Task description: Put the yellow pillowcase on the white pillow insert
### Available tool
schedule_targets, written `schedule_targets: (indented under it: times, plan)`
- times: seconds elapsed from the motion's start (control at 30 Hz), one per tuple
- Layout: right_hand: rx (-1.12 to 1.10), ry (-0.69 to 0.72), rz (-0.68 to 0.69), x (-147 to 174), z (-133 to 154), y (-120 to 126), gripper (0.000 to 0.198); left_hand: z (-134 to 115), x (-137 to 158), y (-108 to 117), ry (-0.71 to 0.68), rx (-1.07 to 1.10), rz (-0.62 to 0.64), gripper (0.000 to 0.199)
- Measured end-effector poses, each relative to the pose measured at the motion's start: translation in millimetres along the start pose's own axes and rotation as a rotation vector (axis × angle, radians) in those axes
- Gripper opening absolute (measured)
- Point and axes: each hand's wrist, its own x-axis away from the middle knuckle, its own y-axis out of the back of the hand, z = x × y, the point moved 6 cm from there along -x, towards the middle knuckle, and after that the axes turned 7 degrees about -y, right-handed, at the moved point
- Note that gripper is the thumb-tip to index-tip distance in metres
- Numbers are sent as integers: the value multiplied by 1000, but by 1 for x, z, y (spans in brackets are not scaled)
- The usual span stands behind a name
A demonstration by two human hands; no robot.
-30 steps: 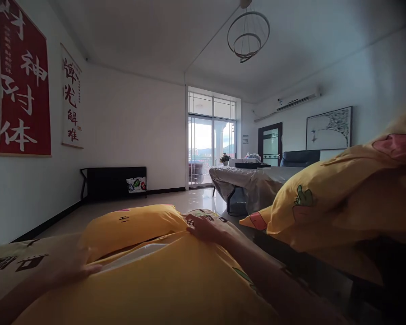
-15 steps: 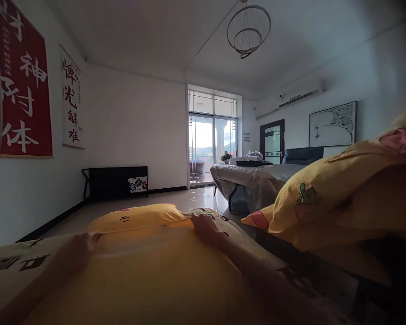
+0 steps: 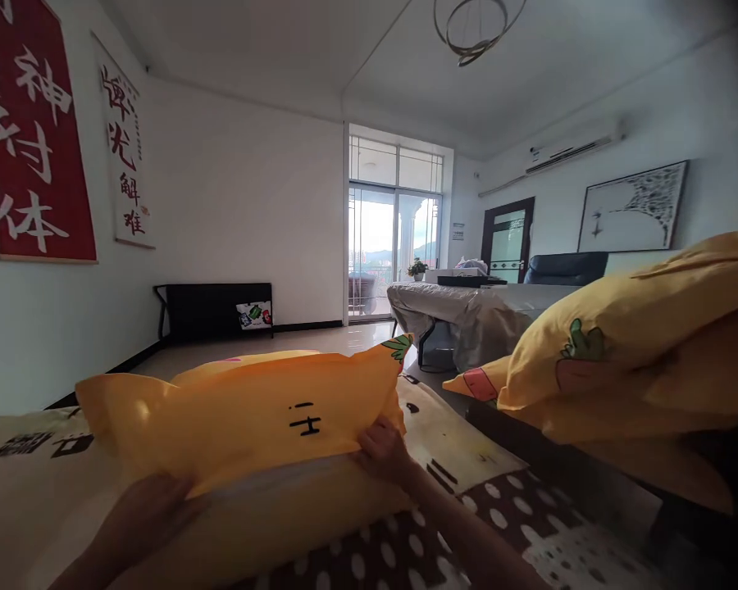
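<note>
In the head view, my left hand (image 3: pixel 157 508) is closed on the near edge of a yellow pillowcase (image 3: pixel 234 426), at its left side. My right hand (image 3: pixel 384 451) grips the same edge farther right, with the fingers curled over the cloth. The pillowcase bears an upside-down "Hi" print and a carrot print at its far right corner. Its far side stands up above the bed, and paler yellow cloth hangs below my hands. Whether a pillow is inside, I cannot tell. Behind it, another yellow pillow (image 3: pixel 252 358) is mostly hidden.
A patterned bed sheet (image 3: pixel 498 512) with brown and cream areas lies underneath. At the right, yellow bedding (image 3: pixel 596 352) with carrot prints is piled high. Farther back stand a plastic-covered table (image 3: pixel 427 297), a dark chair (image 3: pixel 566 269) and a low black piece of furniture (image 3: pixel 200 315).
Both hands have come lower and nearer with the edge of the pillowcase. The cloth's far part has risen into view, showing its "Hi" print. My view has tilted down slightly.
</note>
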Motion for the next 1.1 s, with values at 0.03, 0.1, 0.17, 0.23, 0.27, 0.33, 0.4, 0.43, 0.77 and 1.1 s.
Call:
schedule_targets:
  times: [0.03, 0.1, 0.17, 0.23, 0.27, 0.33, 0.4, 0.43, 0.77, 1.1]
  plan:
    - [-35, 8, 29, 10, 2, -5, 45, -6, 5, -6, -28, -6, 42, 33]
    - [-82, -19, 187, 26, 0, -20, 44, -15, 11, -14, -67, -18, 175, 36]
    - [-113, -67, 448, 41, -4, -40, 42, -21, 10, -18, -70, -15, 306, 38]
    - [-125, -130, 700, 57, -6, -55, 39, -26, 8, -24, -27, -10, 392, 43]
    - [-132, -153, 795, 64, -5, -59, 38, -29, 8, -29, 6, -14, 426, 46]
    - [-141, -176, 920, 75, 1, -63, 37, -34, 9, -45, 72, -27, 485, 49]
    - [-145, -174, 988, 82, 8, -64, 35, -38, 12, -64, 104, -32, 544, 51]
    - [-142, -172, 1007, 82, 11, -64, 33, -40, 13, -71, 106, -37, 570, 51]
    - [-16, -155, 953, -18, -28, -12, 49, -19, -70, 57, 132, -254, 479, 59]
    - [152, -261, 734, -98, -22, 42, 56, -20, -88, 171, 469, -418, 88, 61]
